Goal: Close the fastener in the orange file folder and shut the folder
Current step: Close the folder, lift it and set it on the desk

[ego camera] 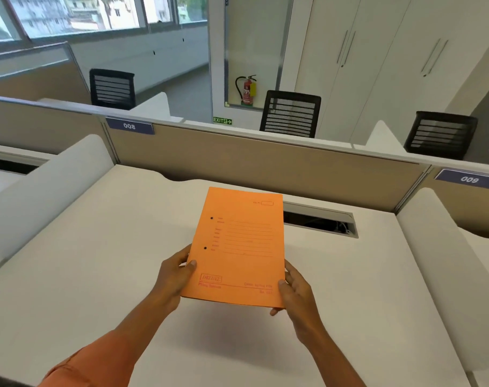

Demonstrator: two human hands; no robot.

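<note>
Head view: left hand [173,277] grips the near left edge of the orange folder [237,247], thumb on the cover. Folder is closed, front cover up, held between both hands above the desk [98,275]. Right hand [295,291] clasps its near right corner, thumb on top.

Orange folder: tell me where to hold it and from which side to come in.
Hold the orange folder by its two long side edges near the bottom corners, coming from below and either side, as the left hand and right hand do now. It is thin, flat and closed, held above the desk, so thumbs on top and fingers underneath pinch it steadily.
</note>
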